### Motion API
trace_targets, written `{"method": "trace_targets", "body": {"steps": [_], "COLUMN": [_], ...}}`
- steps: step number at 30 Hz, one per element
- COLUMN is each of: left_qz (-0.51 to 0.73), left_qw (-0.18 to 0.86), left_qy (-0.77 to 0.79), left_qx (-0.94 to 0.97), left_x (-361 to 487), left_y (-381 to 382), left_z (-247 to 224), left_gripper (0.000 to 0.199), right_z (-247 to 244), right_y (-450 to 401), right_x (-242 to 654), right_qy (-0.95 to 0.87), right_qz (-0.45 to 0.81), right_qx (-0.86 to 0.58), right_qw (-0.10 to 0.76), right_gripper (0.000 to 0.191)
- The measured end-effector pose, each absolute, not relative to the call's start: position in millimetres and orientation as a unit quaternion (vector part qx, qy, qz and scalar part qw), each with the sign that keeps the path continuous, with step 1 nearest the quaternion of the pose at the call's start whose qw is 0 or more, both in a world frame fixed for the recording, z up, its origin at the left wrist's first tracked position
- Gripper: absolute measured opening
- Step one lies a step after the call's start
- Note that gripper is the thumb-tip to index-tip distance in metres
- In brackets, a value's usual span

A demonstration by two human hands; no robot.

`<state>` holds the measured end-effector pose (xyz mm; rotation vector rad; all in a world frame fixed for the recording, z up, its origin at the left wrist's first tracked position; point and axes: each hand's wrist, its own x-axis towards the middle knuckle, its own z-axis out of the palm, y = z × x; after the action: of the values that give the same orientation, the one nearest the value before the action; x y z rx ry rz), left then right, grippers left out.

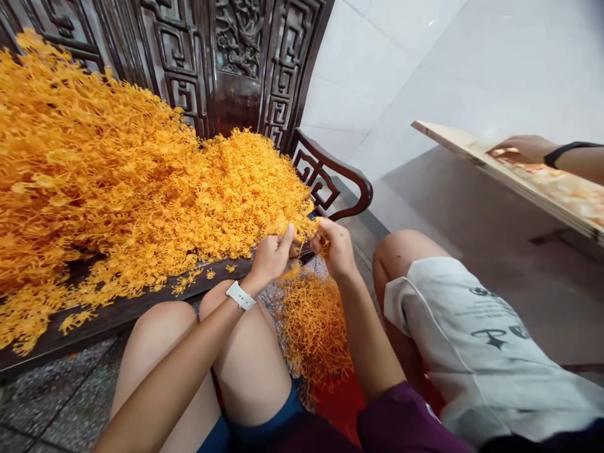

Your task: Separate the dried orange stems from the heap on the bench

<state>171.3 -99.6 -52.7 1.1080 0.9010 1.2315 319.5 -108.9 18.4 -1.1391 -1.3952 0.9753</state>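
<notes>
My left hand, with a white watch on the wrist, is closed on small orange plastic pieces, its thumb raised. Close by on the right, my right hand pinches the same orange pieces between bent fingers. Both hands are over the front edge of a dark carved bench, at the right end of a big heap of orange plastic pieces. Below my hands lies a pile of thin orange stems, partly hidden by my right forearm.
The bench armrest curves out beyond my hands. At the right, another person's hand touches pale pieces on a wooden board. A person in white shorts sits close on my right. Something red is under the stems.
</notes>
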Motion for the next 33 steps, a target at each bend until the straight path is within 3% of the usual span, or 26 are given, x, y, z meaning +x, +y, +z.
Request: {"method": "trace_targets", "body": {"steps": [4, 7, 11, 16, 23, 27, 30, 33], "left_qz": [0.559, 0.602, 0.622, 0.648, 0.670, 0.677, 0.695, 0.682], "left_qw": [0.703, 0.725, 0.712, 0.653, 0.647, 0.670, 0.660, 0.668], "left_qy": [0.313, 0.227, 0.206, 0.275, 0.293, 0.280, 0.281, 0.293], "left_qx": [0.308, 0.245, 0.253, 0.279, 0.215, 0.120, 0.043, -0.050], "left_x": [173.6, 169.3, 167.0, 163.0, 146.4, 141.7, 136.9, 124.4], "left_y": [-92.0, -80.5, -68.6, -55.5, -40.7, -36.7, -29.6, -18.6], "left_z": [-51.4, -49.2, -51.9, -58.4, -56.4, -53.0, -55.2, -58.6], "left_gripper": [0.053, 0.033, 0.028, 0.024, 0.019, 0.012, 0.016, 0.022], "right_z": [-3.0, -26.0, -50.0, -58.8, -65.9, -67.3, -71.9, -81.8], "right_y": [-114.7, -114.3, -107.1, -88.5, -68.9, -57.3, -52.2, -63.0], "right_x": [309.3, 298.1, 284.3, 271.0, 250.0, 238.3, 220.5, 191.6], "right_qy": [-0.618, -0.505, -0.409, -0.457, -0.545, -0.391, -0.262, -0.299], "right_qz": [0.350, 0.431, 0.503, 0.440, 0.272, 0.396, 0.538, 0.487], "right_qx": [-0.497, -0.502, -0.503, -0.509, -0.486, -0.469, -0.448, -0.479], "right_qw": [0.499, 0.554, 0.571, 0.581, 0.627, 0.685, 0.664, 0.666], "right_gripper": [0.046, 0.034, 0.032, 0.037, 0.032, 0.040, 0.044, 0.046]}}
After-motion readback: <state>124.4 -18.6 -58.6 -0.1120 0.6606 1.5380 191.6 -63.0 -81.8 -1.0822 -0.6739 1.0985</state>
